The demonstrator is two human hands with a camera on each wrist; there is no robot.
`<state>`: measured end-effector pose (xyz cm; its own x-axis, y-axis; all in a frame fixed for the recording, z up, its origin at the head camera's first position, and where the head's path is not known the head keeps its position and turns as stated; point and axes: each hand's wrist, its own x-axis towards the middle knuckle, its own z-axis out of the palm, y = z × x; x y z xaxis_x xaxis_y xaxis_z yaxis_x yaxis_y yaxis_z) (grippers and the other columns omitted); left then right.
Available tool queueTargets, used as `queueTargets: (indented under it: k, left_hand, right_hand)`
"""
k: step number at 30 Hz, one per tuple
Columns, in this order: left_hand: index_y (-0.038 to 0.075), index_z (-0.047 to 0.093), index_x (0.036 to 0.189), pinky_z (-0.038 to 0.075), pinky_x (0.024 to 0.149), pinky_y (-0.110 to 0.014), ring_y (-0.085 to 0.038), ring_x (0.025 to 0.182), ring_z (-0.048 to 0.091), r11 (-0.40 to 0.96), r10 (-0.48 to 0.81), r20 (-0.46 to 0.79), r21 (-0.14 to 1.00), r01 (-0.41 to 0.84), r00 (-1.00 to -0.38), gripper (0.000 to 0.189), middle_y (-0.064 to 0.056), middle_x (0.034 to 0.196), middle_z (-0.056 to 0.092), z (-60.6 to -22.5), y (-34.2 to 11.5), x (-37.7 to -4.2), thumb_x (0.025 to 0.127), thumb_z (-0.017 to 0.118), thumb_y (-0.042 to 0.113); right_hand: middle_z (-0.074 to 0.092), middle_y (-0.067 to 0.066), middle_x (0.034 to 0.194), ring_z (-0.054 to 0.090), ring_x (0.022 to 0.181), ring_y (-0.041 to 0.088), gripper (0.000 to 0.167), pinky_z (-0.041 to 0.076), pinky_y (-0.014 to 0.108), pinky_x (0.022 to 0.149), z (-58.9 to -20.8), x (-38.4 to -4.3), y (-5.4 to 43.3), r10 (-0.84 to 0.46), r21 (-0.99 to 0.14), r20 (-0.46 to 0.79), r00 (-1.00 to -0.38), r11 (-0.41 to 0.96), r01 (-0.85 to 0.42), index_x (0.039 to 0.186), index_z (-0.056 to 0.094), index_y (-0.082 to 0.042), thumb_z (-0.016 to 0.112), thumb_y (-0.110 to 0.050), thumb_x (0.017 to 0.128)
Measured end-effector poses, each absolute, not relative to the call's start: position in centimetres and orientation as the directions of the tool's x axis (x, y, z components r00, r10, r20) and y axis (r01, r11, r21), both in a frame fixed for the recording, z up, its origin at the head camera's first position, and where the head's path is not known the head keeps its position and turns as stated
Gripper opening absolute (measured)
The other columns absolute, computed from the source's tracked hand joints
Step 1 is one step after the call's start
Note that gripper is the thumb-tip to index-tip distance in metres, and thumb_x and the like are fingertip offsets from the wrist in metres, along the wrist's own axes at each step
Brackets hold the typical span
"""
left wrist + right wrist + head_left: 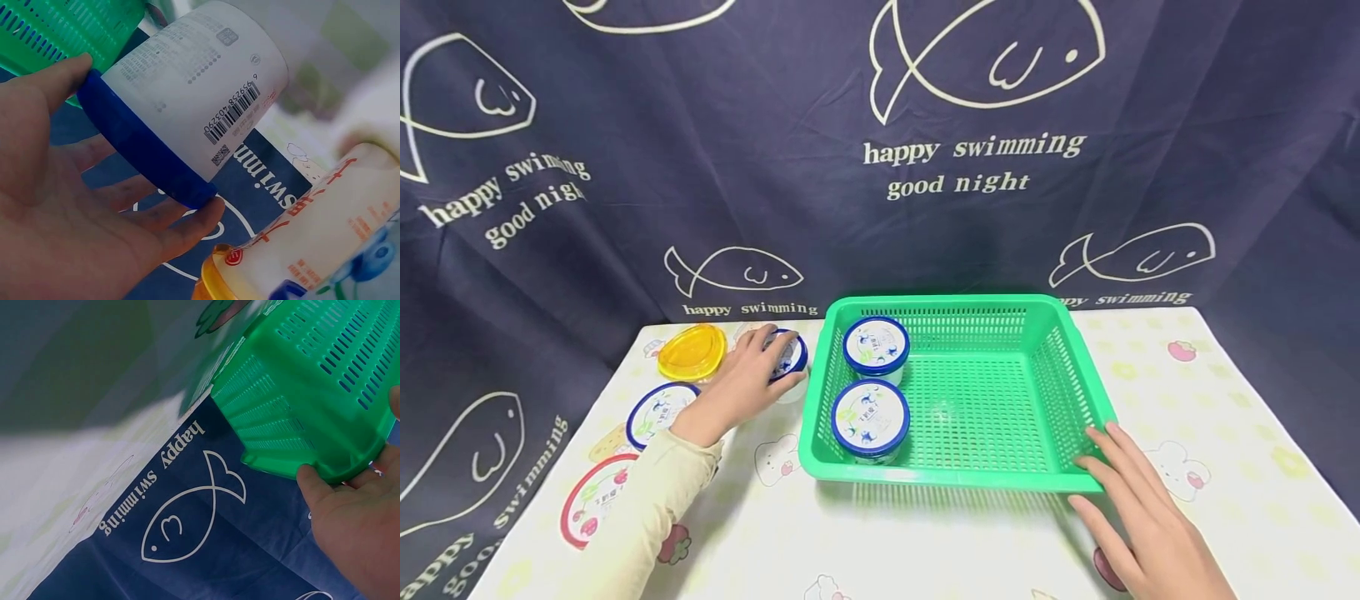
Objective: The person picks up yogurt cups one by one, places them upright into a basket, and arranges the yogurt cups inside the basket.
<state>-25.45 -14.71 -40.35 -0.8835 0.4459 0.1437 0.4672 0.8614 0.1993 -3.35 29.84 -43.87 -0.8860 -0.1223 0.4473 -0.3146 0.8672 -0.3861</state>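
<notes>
My left hand (747, 382) reaches over a blue-lidded tub (790, 357) standing just left of a green plastic basket (958, 473). In the left wrist view, the thumb and fingers grip opposite edges of this tub's blue lid (134, 137); its white side bears a barcode. Two more blue-lidded tubs (877, 343) stand one behind the other along the basket's left side. At the basket's front right corner, my right hand (1150, 517) holds the rim. Its fingers lie over the rim and its thumb is outside, touching the green wall (300, 437) in the right wrist view.
Left of the basket stand a yellow-lidded tub (692, 352), another blue-lidded tub (658, 410) and a red-lidded tub (597, 498), the last partly behind my left sleeve. A patterned white cloth (760, 542) covers the table. Behind it hangs a dark blue fish-print curtain (820, 200).
</notes>
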Motion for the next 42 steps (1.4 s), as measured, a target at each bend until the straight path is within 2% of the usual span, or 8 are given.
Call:
queueTargets:
  k: [7, 13, 20, 32, 42]
  left_hand:
    - [0.01, 0.046, 0.148, 0.034, 0.105, -0.066, -0.049, 0.133, 0.036, 0.876, 0.433, 0.12, 0.178, 0.448, -0.894, 0.069, -0.027, 0.147, 0.038, -40.1, -14.4, -25.7, 0.092, 0.069, 0.043]
    - [0.01, 0.045, 0.149, 0.031, 0.107, -0.066, -0.05, 0.134, 0.034, 0.882, 0.423, 0.104, 0.18, 0.436, -0.9, 0.071, -0.027, 0.147, 0.038, -40.1, -14.3, -25.7, 0.092, 0.069, 0.044]
    - [0.011, 0.043, 0.15, 0.033, 0.105, -0.067, -0.052, 0.133, 0.036, 0.881, 0.431, 0.1, 0.169, 0.442, -0.897, 0.071, -0.028, 0.15, 0.037, -40.4, -14.3, -25.9, 0.093, 0.067, 0.045]
    - [0.01, 0.044, 0.149, 0.031, 0.107, -0.067, -0.052, 0.134, 0.034, 0.868, 0.436, 0.135, 0.199, 0.456, -0.89, 0.071, -0.03, 0.148, 0.037, -40.6, -14.7, -25.7, 0.092, 0.068, 0.044]
    - [0.011, 0.047, 0.146, 0.035, 0.101, -0.067, -0.049, 0.127, 0.039, 0.854, 0.431, 0.243, 0.203, 0.48, -0.869, 0.07, -0.028, 0.144, 0.039, -39.6, -15.3, -25.6, 0.088, 0.073, 0.042]
  right_hand:
    - [0.042, 0.004, 0.154, 0.023, 0.149, 0.026, 0.045, 0.008, 0.008, 0.113, -44.0, -3.3, 29.9, -0.131, -0.379, 0.459, -0.879, 0.865, -0.327, 0.125, 0.061, -0.014, 0.079, -0.016, 0.084]
    - [0.043, 0.006, 0.152, 0.024, 0.149, 0.027, 0.045, 0.008, 0.012, 0.115, -44.3, -3.4, 30.0, -0.143, -0.368, 0.474, -0.869, 0.865, -0.342, 0.124, 0.062, -0.012, 0.079, -0.017, 0.083]
    - [0.044, 0.009, 0.152, 0.024, 0.149, 0.029, 0.04, 0.009, 0.016, 0.118, -44.8, -3.5, 30.3, -0.166, -0.35, 0.487, -0.857, 0.862, -0.366, 0.125, 0.061, -0.01, 0.074, -0.018, 0.088]
    - [0.043, 0.01, 0.152, 0.024, 0.149, 0.029, 0.039, 0.008, 0.016, 0.118, -45.1, -3.6, 30.2, -0.168, -0.349, 0.487, -0.857, 0.862, -0.368, 0.125, 0.061, -0.01, 0.074, -0.018, 0.089]
    - [0.044, 0.009, 0.152, 0.023, 0.149, 0.03, 0.039, 0.008, 0.016, 0.117, -44.8, -3.6, 30.2, -0.166, -0.354, 0.476, -0.864, 0.863, -0.361, 0.124, 0.061, -0.011, 0.075, -0.017, 0.088]
